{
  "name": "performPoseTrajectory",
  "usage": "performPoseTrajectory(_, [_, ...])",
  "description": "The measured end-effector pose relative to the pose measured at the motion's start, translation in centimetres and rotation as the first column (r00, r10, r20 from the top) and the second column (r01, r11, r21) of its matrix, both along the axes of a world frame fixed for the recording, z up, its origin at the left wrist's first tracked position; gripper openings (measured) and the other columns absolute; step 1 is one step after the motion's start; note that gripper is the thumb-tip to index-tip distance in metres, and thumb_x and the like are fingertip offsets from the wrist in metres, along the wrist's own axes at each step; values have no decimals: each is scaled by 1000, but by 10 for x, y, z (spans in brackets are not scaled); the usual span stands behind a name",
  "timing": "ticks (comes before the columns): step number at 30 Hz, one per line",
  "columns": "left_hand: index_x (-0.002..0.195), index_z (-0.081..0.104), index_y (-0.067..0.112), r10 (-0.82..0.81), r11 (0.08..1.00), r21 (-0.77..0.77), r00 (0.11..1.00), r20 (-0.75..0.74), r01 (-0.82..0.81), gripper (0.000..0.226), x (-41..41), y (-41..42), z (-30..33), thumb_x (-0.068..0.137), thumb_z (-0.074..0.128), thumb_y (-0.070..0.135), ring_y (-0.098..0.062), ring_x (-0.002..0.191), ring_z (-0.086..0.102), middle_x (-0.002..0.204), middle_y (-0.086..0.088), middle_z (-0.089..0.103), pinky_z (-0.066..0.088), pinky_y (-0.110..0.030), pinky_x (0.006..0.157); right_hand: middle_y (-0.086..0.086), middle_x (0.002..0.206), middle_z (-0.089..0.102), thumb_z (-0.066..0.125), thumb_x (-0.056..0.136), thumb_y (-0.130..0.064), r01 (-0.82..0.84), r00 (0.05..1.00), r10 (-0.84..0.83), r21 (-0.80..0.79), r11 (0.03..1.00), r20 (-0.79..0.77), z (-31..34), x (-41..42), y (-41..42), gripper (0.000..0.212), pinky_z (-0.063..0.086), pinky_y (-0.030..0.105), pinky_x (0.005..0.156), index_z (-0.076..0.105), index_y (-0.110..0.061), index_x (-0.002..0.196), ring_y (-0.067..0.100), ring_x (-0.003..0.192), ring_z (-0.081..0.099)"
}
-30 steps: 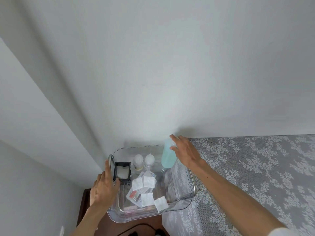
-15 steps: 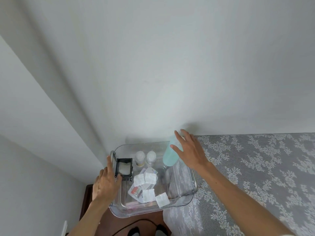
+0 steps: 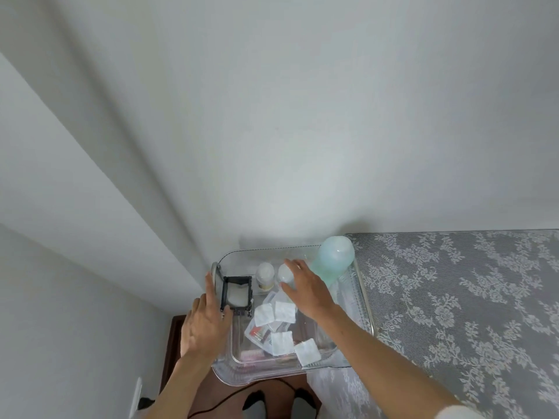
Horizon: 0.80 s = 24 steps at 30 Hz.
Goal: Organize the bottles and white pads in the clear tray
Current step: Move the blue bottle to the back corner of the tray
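A clear tray (image 3: 361,300) sits against the wall. In its far right corner stands a tall pale green bottle (image 3: 332,260), free of any hand. Two small white-capped bottles (image 3: 265,275) stand side by side at the back. Several white square pads (image 3: 282,311) lie scattered on the tray floor over a clear packet (image 3: 260,332). A black-framed holder with white pads (image 3: 237,294) stands at the left end. My left hand (image 3: 204,322) grips the tray's left wall beside that holder. My right hand (image 3: 305,287) hovers spread over the pads, next to the right small bottle.
A grey lace-patterned cloth (image 3: 453,313) covers the surface to the right of the tray. A dark wooden edge (image 3: 171,343) and a black cable (image 3: 217,402) show below the tray. White walls meet in a corner behind.
My right hand let go of the green bottle and moved left and nearer, over the pads. The green bottle stays upright in the corner. My left hand kept its hold.
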<state>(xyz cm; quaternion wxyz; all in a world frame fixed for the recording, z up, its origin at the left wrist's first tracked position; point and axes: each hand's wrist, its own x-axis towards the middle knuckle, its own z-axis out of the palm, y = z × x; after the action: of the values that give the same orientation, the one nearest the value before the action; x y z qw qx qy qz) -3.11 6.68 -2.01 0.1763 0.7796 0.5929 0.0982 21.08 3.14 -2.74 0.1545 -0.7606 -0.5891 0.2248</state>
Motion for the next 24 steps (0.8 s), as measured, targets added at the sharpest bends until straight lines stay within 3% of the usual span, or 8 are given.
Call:
performPoseTrajectory(7, [155,-7,17,-7,1000,9,1000,8,7,92,-1,1,-3,92,57,36,-25,92,60,101,-8,66,56,-42,77,7,146,46,58,99,-24,5,998,3,-122,992,66,-25,0,21,55,57,42,85,36,-22,149,31,107,66])
performPoseTrajectory(15, [155,-10,19,11,1000,-10,998,54,-10,86,0,0,-1,96,49,41,-25,96,60,107,-9,64,54,-42,81,12,141,47,55,99,-8,36,980,9,-221,975,198,-19,10,23,50,55,44,82,38,-15,146,38,102,65])
performPoseTrajectory(24, [154,-13,25,19,1000,14,999,43,-20,91,0,1,-5,93,52,43,-27,89,63,103,-10,65,55,-45,78,18,139,45,56,90,7,125,956,-41,-276,953,290,-16,13,26,62,56,44,80,35,-10,145,38,100,66])
